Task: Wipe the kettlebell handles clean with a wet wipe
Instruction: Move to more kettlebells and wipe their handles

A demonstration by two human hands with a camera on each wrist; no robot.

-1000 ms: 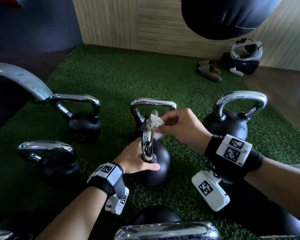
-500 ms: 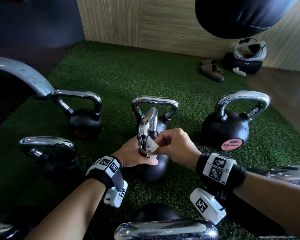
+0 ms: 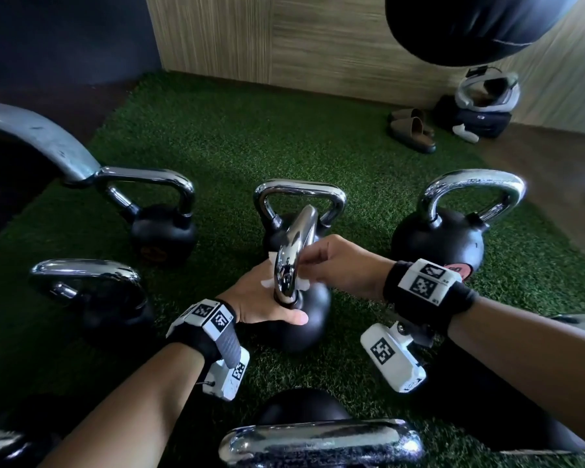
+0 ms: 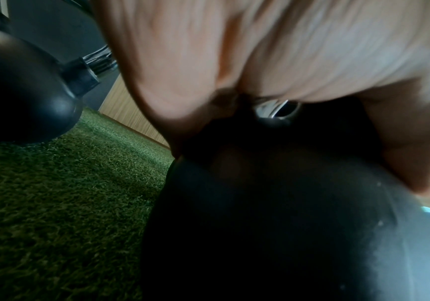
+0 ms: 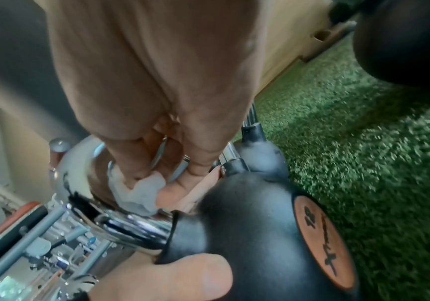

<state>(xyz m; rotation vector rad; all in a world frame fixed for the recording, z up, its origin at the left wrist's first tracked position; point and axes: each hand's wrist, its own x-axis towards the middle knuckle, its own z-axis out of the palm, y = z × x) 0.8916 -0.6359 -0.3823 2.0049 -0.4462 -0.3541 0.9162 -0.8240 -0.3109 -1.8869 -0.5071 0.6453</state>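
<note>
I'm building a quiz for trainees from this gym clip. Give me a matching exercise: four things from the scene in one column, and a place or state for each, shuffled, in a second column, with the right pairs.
Column one:
1. wet wipe
2. left hand
3. slippers
4. punching bag

Column two:
A. hangs overhead at the top right
B. lie at the far edge of the green turf
C. pinched by the right hand against the chrome handle
D. rests on the black kettlebell body

Pairs: 1-C, 2-D, 3-B, 4-A
</note>
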